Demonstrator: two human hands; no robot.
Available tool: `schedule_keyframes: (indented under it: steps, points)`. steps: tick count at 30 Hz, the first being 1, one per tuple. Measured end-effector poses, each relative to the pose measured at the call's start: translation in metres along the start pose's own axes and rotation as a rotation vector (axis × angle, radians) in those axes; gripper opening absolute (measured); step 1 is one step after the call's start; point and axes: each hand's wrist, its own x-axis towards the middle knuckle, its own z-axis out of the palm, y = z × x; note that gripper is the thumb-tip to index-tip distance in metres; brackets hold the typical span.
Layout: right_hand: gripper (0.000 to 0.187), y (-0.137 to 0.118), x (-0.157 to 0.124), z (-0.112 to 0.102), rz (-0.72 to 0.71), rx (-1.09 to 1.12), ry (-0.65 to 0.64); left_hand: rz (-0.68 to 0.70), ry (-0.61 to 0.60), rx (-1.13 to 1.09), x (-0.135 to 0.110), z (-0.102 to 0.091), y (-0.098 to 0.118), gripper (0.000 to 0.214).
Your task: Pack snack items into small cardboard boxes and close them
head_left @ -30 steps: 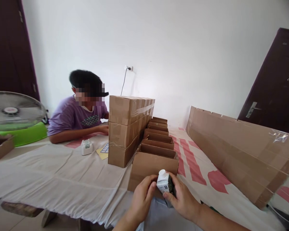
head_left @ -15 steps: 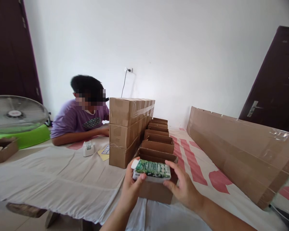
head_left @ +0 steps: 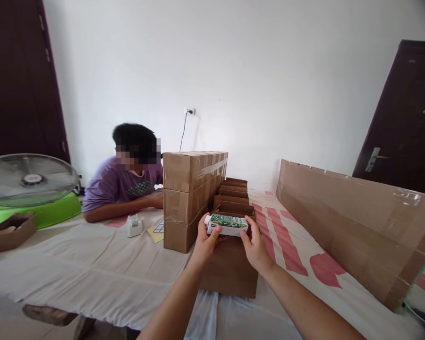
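A white wall [head_left: 269, 94] rises beyond your counter [head_left: 92, 269], which is draped in pale cloth with red patches. To your right, a long cardboard panel [head_left: 350, 222] stands on edge. Left of centre, a stack of taped boxes [head_left: 179, 203], three high, stretches away from you, and a co-worker [head_left: 116, 186] in a purple top leans on the counter to its left. Just right of the stack runs a row of open boxes [head_left: 232, 198]; its nearest box [head_left: 230, 269] sits right in front of you. Your left hand [head_left: 206, 240] pinches one end of a green-and-white carton [head_left: 228, 224], and your right hand [head_left: 257, 243] pinches the other, thumbs on the side facing you. The carton lies sideways before the mouth of that nearest box; you cannot tell whether they touch. Left of the stack lie a yellow sheet [head_left: 156, 232] and a small white dispenser [head_left: 134, 226]. The carton's white cap [head_left: 208, 220] points left.
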Motion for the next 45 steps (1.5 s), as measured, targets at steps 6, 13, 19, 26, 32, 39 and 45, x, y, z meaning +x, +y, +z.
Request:
schedule_keyframes:
  steps: [6, 13, 19, 26, 32, 39, 45]
  points:
    - [0.07, -0.014, -0.021, 0.0, 0.036, 0.009, 0.025, 0.084, -0.047, 0.109, -0.02, -0.005, -0.001, 0.07]
    - [0.054, -0.024, -0.089, -0.004, 0.147, 0.029, -0.081, 0.378, -0.035, 0.338, -0.073, -0.022, -0.016, 0.058]
    - [0.06, 0.005, -0.136, 0.003, 0.272, 0.072, -0.115, 0.64, -0.235, 0.651, -0.094, -0.041, -0.03, 0.054]
    - [0.056, 0.035, -0.155, -0.001, 0.263, 0.155, -0.061, 0.619, -0.471, 0.853, -0.093, -0.052, -0.021, 0.059]
    - [0.056, 0.063, -0.163, 0.001, 0.187, -0.028, -0.149, 0.036, -0.592, 1.048, -0.082, -0.05, -0.003, 0.055]
    - [0.068, 0.123, -0.182, 0.012, 0.178, -0.117, -0.339, -0.221, -0.713, 1.221, -0.079, -0.044, -0.02, 0.035]
    - [0.07, 0.137, -0.193, 0.023, -0.071, -0.197, -0.206, -0.295, -0.47, 1.284, -0.073, -0.032, -0.038, 0.035]
